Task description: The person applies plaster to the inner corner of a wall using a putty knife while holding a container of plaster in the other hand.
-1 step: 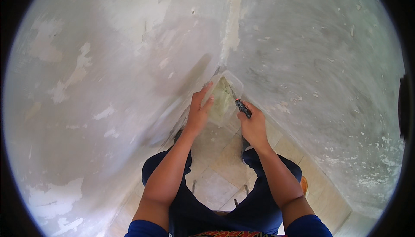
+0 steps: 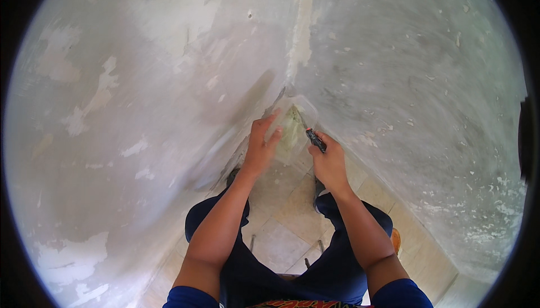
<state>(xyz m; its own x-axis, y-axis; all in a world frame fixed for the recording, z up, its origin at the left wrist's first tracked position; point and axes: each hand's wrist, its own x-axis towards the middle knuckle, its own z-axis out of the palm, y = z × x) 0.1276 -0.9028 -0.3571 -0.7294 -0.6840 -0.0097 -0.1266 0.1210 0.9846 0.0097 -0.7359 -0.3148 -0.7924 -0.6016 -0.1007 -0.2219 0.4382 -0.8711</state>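
Observation:
My left hand [image 2: 260,149] grips the left side of a translucent plastic container [image 2: 284,145] in the angle where the two walls meet. Pale yellow-green material [image 2: 292,131] shows in the container, slightly blurred. My right hand [image 2: 329,162] is closed round the dark, stained handle of a scraper [image 2: 315,139], which has an orange band. The scraper's narrow metal end points up-left into the container, over the greenish material; its exact tip is hard to make out.
Patchy plastered walls, left [image 2: 124,111] and right [image 2: 416,100], converge at a seam behind the container. Below are beige floor tiles [image 2: 298,207], my bent legs [image 2: 354,252] in dark trousers, an orange-brown object [image 2: 396,239] by my right leg and thin metal bars between my legs.
My left hand and the container have shifted very slightly, and the container looks more blurred. My right hand stays in about the same place.

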